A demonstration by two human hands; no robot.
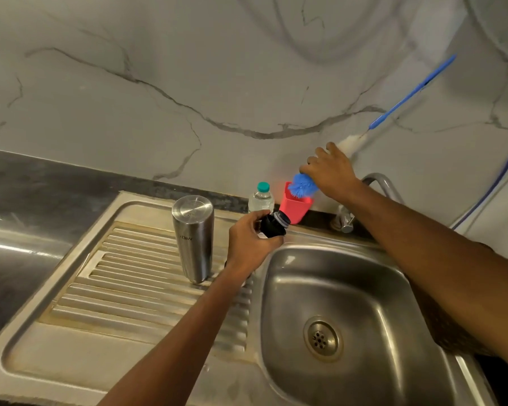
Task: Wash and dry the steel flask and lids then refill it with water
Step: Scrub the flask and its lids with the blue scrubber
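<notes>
The left hand (248,244) is gripping the black lid (273,225), with the fingers and thumb curled round its body. The lid is lying on its side in the grip, and its ringed end is pointing away from the palm toward the red cup (295,208). The lid is sitting above the back left corner of the sink basin (364,288), just in front of the cup.

The right hand (330,171) is closing round the bottle brush (301,186) at its bristle section. The blue bristle tip is projecting below the hand and sitting at the mouth of the red cup. White bristles are emerging above the hand, and the thin blue handle (411,95) is running up and to the right across the marble wall.

The steel flask (193,238) is standing on the ribbed drainboard (123,288), left of the left hand and apart from it. A flat closed end is facing up and its lettering is reading inverted.

A clear plastic bottle (261,199) with a teal cap is standing just beside the red cup. The tap (381,183) is rising behind the right forearm.
</notes>
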